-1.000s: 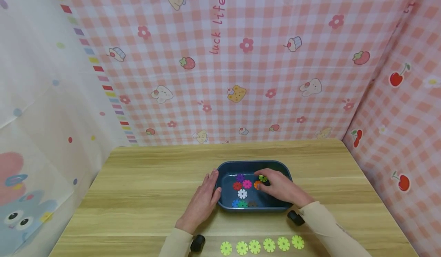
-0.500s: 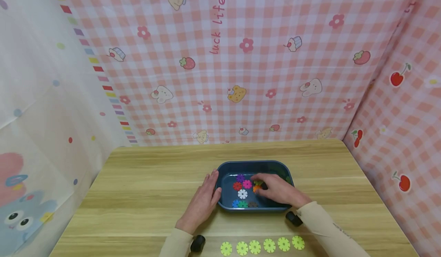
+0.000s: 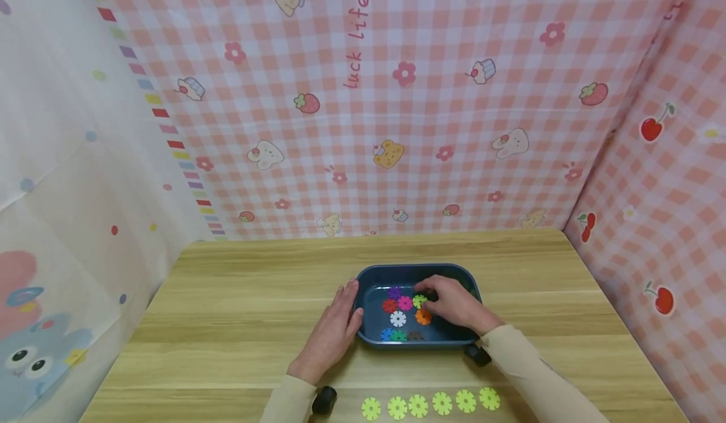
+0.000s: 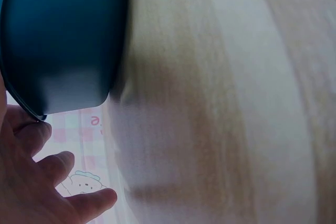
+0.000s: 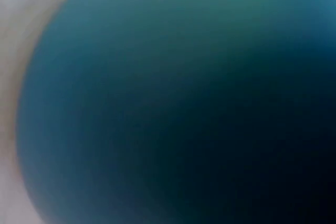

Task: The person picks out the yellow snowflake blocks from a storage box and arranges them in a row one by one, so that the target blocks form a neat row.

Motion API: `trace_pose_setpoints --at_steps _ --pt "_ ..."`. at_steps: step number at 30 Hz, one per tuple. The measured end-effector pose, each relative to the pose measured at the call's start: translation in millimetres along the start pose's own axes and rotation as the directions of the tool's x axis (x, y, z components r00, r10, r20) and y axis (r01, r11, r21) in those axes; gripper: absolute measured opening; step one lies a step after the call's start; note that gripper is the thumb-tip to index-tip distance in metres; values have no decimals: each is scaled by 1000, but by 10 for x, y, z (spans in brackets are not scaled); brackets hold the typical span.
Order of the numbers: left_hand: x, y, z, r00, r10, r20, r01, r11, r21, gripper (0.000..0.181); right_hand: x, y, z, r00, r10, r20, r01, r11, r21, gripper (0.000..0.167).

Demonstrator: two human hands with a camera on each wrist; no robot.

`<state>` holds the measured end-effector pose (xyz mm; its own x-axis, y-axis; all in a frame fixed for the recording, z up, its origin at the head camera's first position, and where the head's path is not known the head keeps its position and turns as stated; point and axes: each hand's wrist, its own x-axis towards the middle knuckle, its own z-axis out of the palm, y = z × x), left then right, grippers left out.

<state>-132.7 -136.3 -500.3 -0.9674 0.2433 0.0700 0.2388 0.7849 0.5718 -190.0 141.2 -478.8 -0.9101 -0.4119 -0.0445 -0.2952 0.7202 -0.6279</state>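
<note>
The lime disc lies right by the bent right hand, pinched or not I cannot tell, and well apart from the left hand, outstretched against the opposite end of the tray.

Tray around right grip: dark blue. Yellow-green disc at that grip's fingertips. Left of grip: pink disc, red disc, purple disc, white disc. Just below grip: orange disc. Lower left of grip: blue disc, green disc, brown disc. Disc row well below grip: all yellow-green. Sleeve behind grip: beige. Worktop: pale wood, streaked. Back cloth beyond grip: pink-white gingham, strawberries, flowers. Left cloth: white, coloured dots. Right cloth: pink check, red cherries.
</note>
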Motion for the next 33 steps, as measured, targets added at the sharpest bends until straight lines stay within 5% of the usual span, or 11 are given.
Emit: trace_pose_setpoints --at_steps 26,33 --pt "11 -18 11 1000 7 -5 -7 1000 -13 60 76 -38 179 999 9 -31 -12 993 -118 19" --pt "3 -10 6 1000 8 -4 -8 1000 -18 60 61 -28 168 999 -50 -13 48 991 -124 22"
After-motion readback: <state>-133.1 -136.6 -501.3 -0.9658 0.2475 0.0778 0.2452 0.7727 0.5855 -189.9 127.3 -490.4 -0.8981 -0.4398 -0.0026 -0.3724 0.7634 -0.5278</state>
